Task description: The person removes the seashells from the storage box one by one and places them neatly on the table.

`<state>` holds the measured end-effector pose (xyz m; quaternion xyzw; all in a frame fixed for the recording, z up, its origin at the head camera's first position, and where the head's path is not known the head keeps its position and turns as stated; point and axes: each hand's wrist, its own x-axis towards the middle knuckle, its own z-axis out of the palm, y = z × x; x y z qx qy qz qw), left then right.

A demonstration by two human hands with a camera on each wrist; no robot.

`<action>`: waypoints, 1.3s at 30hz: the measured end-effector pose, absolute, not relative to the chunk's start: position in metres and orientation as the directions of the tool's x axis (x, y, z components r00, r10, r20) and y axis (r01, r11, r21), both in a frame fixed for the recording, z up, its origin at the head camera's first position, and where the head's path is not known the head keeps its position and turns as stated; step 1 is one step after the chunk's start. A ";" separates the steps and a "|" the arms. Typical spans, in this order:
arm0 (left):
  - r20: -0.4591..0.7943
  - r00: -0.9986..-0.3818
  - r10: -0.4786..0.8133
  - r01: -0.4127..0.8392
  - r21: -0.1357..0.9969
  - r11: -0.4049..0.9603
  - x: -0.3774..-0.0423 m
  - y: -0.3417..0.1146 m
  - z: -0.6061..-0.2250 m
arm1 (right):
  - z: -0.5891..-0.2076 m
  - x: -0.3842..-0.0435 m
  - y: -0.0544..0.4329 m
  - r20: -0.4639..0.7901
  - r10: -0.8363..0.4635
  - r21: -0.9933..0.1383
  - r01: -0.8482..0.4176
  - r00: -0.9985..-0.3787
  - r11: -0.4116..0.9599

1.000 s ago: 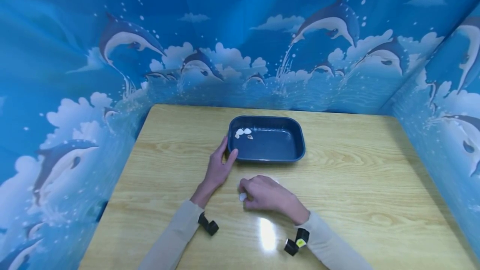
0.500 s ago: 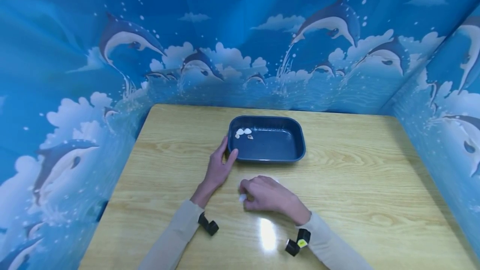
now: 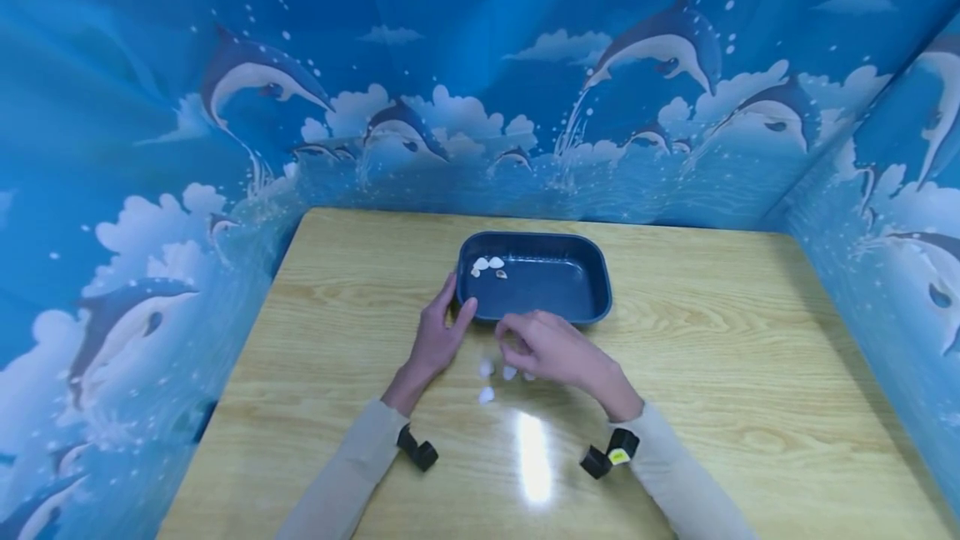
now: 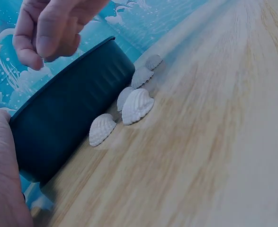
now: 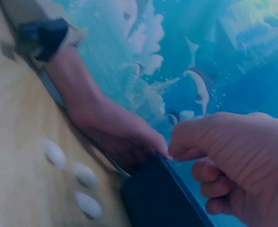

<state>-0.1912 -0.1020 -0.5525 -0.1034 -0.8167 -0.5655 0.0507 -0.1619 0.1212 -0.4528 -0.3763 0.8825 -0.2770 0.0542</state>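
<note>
My left hand point(image 3: 438, 336) grips the near left corner of a dark blue plastic tub point(image 3: 555, 320), thumb at the front rim and fingers along the left wall. Four-sided and shallow, the tub holds several small seashells point(image 3: 482, 263) in its far left part. My right hand point(image 3: 551, 347) is at the tub's front rim, thumb and index finger brought together and the other fingers curled. I cannot tell whether a shell is between those fingertips. In the left wrist view, ribbed white seashells point(image 4: 138, 106) lie on the wood beside the tub, below the right hand point(image 4: 56, 30).
Loose shells point(image 3: 486, 395) lie on the wood-grain table point(image 3: 697, 340) in front of the tub. A blue dolphin-print backdrop point(image 3: 480, 65) rises behind the table and along both sides. Black wrist cameras point(image 3: 417, 448) sit on both sleeves.
My right hand has lifted away from the loose shells and moved forward and slightly right to the tub's front rim, uncovering several shells. The left hand and tub have stayed put.
</note>
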 end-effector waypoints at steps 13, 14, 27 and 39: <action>0.174 -0.979 0.108 0.200 0.924 0.326 -0.189 -0.101 -0.550 | -0.466 -0.207 0.138 0.227 -0.549 -0.545 -0.572 -0.804 0.613; 0.175 -0.979 0.108 0.201 0.924 0.326 -0.189 -0.101 -0.550 | -0.467 -0.209 0.139 0.217 -0.547 -0.545 -0.565 -0.808 0.619; 0.155 -0.982 0.106 0.182 0.923 0.340 -0.189 -0.100 -0.549 | -0.470 -0.239 0.134 0.064 -0.541 -0.528 -0.488 -0.839 0.695; 0.153 -0.981 0.117 0.184 0.922 0.341 -0.189 -0.101 -0.547 | -0.470 -0.266 0.126 -0.018 -0.560 -0.482 -0.483 -0.828 0.731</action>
